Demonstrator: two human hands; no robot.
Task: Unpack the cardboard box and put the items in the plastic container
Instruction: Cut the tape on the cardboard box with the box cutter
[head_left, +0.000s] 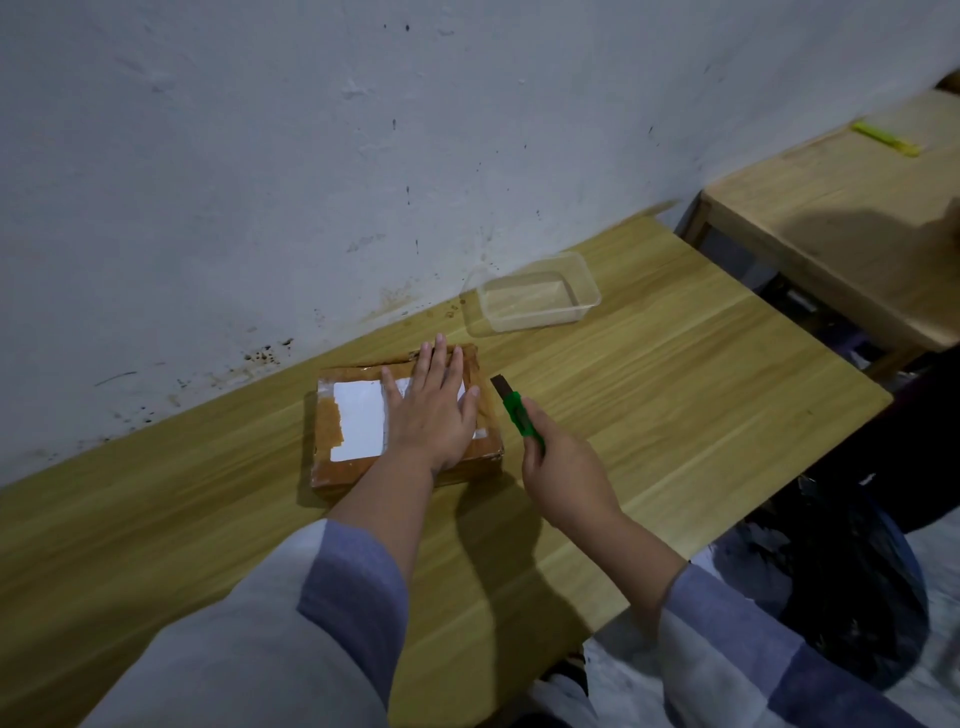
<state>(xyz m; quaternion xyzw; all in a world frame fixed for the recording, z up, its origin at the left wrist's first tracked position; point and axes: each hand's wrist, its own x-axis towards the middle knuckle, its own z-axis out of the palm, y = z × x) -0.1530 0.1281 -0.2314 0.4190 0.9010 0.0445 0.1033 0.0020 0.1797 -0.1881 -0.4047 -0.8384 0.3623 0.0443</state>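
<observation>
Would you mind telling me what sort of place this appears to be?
Probably a plain room at home, hedged: a stained white wall, a wooden table pushed against it, and a second wooden table beside it.

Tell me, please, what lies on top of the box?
The left hand presses flat on the box, partly covering a white label. The box is taped shut, so its contents are hidden.

No legible text anywhere.
</observation>
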